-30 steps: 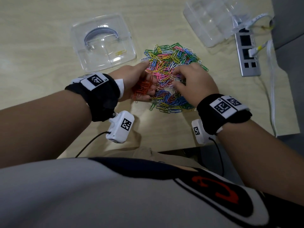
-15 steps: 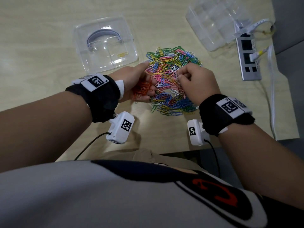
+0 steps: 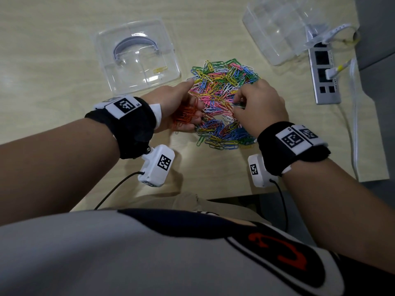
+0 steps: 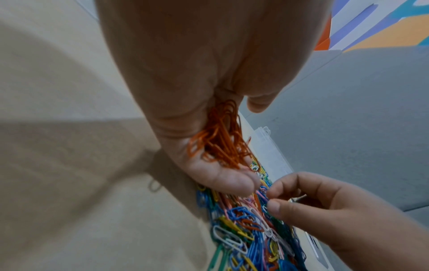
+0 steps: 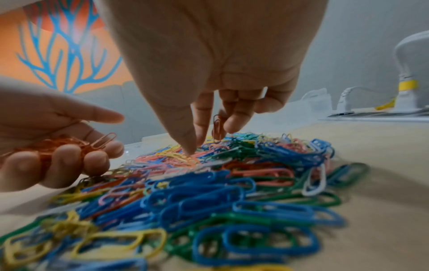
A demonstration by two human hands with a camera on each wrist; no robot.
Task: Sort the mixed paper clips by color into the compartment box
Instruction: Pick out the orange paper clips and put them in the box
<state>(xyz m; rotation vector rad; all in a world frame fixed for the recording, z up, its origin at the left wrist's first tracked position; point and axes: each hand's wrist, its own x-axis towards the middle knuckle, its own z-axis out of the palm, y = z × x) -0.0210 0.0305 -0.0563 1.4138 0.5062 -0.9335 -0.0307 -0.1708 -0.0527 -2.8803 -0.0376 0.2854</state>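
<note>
A heap of mixed colored paper clips [image 3: 222, 97] lies mid-table. My left hand [image 3: 193, 101] rests at its left edge, palm up, fingers curled round a bunch of orange clips [image 3: 187, 116], which also show in the left wrist view [image 4: 220, 144]. My right hand [image 3: 236, 105] hovers over the heap's right side and pinches a single clip [image 5: 217, 126] between its fingers, its thumb [image 5: 189, 146] pointing down at the heap. The clear compartment box [image 3: 136, 56] sits behind my left hand with one yellow clip [image 3: 159, 70] inside.
A second clear plastic container [image 3: 275, 28] stands at the back right. Next to it lies a grey power strip [image 3: 322, 75] with white cables running along the table's right edge. The table's near edge [image 3: 213, 194] is close to my body.
My right hand picked at the heap and now holds one clip just above it. The left hand kept its place with the orange bunch.
</note>
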